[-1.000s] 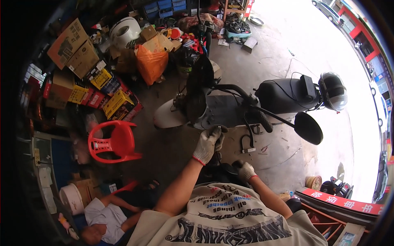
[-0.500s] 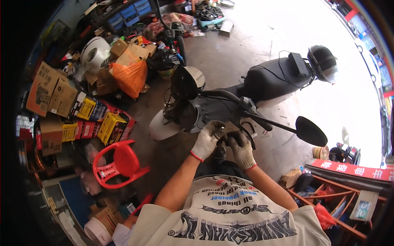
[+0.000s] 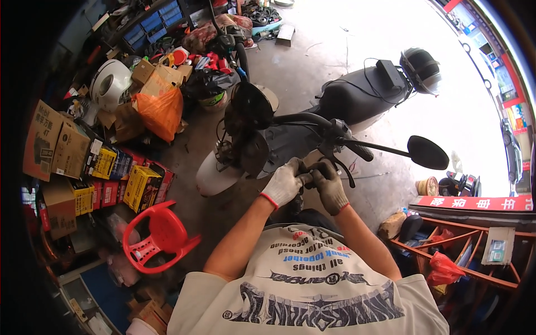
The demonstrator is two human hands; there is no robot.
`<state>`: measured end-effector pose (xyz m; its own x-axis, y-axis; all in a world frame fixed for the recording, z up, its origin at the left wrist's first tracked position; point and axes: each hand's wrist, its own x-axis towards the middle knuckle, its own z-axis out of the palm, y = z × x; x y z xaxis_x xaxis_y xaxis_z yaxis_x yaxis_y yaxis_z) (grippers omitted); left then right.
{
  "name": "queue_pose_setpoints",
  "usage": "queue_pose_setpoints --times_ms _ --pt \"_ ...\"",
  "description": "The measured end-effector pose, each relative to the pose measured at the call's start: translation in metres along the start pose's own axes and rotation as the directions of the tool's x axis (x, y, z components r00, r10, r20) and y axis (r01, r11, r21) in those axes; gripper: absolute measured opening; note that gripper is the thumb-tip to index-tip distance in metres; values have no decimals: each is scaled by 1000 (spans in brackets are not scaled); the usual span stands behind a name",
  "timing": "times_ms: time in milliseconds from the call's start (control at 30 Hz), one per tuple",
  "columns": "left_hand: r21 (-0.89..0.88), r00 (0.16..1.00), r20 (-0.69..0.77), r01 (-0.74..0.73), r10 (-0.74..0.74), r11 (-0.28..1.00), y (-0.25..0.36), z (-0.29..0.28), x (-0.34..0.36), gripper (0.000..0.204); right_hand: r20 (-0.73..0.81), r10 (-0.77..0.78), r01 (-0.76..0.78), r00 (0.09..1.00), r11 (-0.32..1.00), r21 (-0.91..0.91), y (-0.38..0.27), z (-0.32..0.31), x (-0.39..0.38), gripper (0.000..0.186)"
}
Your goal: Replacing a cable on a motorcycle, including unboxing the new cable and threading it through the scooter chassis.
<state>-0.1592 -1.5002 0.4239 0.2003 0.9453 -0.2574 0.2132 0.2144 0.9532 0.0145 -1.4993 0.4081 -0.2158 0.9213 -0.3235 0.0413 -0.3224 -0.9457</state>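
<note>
Both gloved hands meet at the near handlebar end of the black scooter (image 3: 312, 134): the left hand (image 3: 283, 183) is curled shut around the grip (image 3: 304, 177), and the right hand (image 3: 329, 185) is closed on it just beside; a hard tug could rock the scooter or slip the gloves into the brake lever (image 3: 349, 170). Far left of the hands, cardboard boxes (image 3: 58, 142) sit shut, contents hidden, and the smaller orange bag (image 3: 162, 111) bulges, its contents unseen.

A scooter repair workshop, open to the street: a dark scooter (image 3: 335, 117) stands on bare concrete, with stacked cardboard boxes (image 3: 56, 145), blue parts drawers (image 3: 148, 25), spare tyres (image 3: 262, 11) and a red plastic chair (image 3: 159, 234) crowding the left side.
</note>
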Motion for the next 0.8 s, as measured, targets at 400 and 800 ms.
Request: queue_pose_setpoints --times_ms 400,800 --pt "-262 993 33 122 -118 957 3 13 12 16 43 70 -81 997 769 634 19 1 20 28" --pt "14 953 -302 -14 18 1000 13 39 19 18 63 208 -216 976 897 385 23 -44 -25 30"
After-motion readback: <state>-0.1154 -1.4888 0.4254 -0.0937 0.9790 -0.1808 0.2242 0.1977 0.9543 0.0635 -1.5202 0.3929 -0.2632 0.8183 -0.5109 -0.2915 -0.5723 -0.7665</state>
